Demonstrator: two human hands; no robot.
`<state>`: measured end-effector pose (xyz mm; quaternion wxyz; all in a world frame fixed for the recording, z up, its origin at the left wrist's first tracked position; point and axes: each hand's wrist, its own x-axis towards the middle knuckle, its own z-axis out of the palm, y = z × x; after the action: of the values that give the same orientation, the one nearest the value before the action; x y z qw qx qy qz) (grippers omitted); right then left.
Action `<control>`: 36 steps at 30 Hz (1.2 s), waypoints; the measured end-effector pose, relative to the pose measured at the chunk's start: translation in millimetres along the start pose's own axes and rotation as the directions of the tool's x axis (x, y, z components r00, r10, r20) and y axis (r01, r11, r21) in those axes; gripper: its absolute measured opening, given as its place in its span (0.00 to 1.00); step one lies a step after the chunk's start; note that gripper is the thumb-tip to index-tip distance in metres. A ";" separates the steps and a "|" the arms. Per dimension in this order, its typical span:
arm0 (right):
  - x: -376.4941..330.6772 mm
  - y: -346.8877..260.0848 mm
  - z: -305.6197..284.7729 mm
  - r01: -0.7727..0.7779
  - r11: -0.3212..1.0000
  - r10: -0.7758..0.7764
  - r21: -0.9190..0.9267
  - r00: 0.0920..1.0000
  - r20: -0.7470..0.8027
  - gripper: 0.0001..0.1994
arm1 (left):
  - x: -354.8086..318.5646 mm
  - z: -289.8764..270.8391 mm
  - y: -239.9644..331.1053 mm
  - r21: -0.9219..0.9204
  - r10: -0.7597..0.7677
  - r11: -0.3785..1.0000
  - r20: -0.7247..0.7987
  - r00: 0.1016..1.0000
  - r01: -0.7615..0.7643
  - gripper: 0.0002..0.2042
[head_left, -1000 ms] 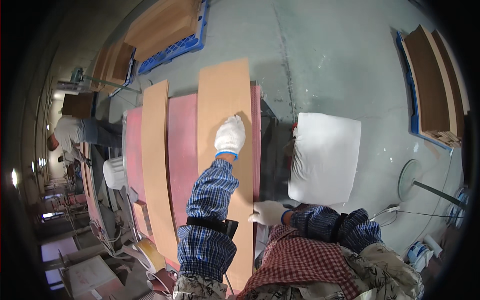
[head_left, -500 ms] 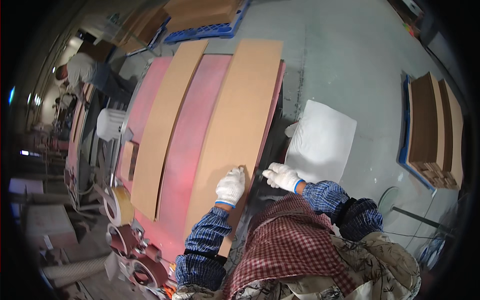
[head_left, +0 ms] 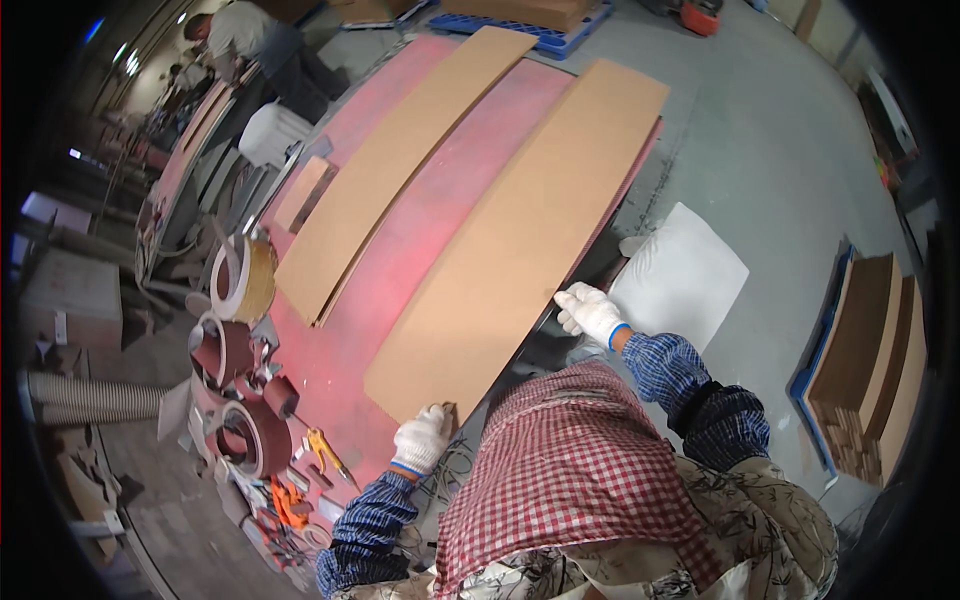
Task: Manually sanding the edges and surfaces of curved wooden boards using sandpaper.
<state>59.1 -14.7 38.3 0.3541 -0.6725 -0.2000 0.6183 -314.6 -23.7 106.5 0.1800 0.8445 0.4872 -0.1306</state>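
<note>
Your left hand [head_left: 422, 440] moved to the near end of the wider board [head_left: 520, 240], grip clasped a dark piece [head_left: 450, 412], right hand [head_left: 592, 313] by its edge, grip unclear

Blue-edged white gloves [head_left: 592, 315], blue-checked sleeves [head_left: 655, 365], black armbands [head_left: 692, 405] and a red-checked apron [head_left: 565, 455] are worn.
</note>
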 end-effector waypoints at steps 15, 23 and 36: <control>0.0 -14.1 10.8 0.020 0.985 -0.016 0.174 1.000 -0.026 0.11 | -122.0 50.8 -41.5 -0.645 -0.671 0.500 0.134 0.729 0.578 0.20; 11.1 -2.1 8.1 0.034 0.996 -0.034 0.081 0.999 -0.001 0.10 | -64.5 1.7 18.3 -0.326 -0.406 0.865 -0.006 0.914 0.382 0.17; 5.3 -10.7 11.3 0.045 0.997 -0.042 0.059 0.998 -0.035 0.12 | -76.3 4.0 -23.5 -0.021 -0.275 0.961 0.073 0.959 0.277 0.13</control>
<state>50.8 -1.2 42.6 0.3907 -0.6675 -0.1901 0.6048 -372.7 -73.8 129.0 0.1899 0.7605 0.5955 -0.1762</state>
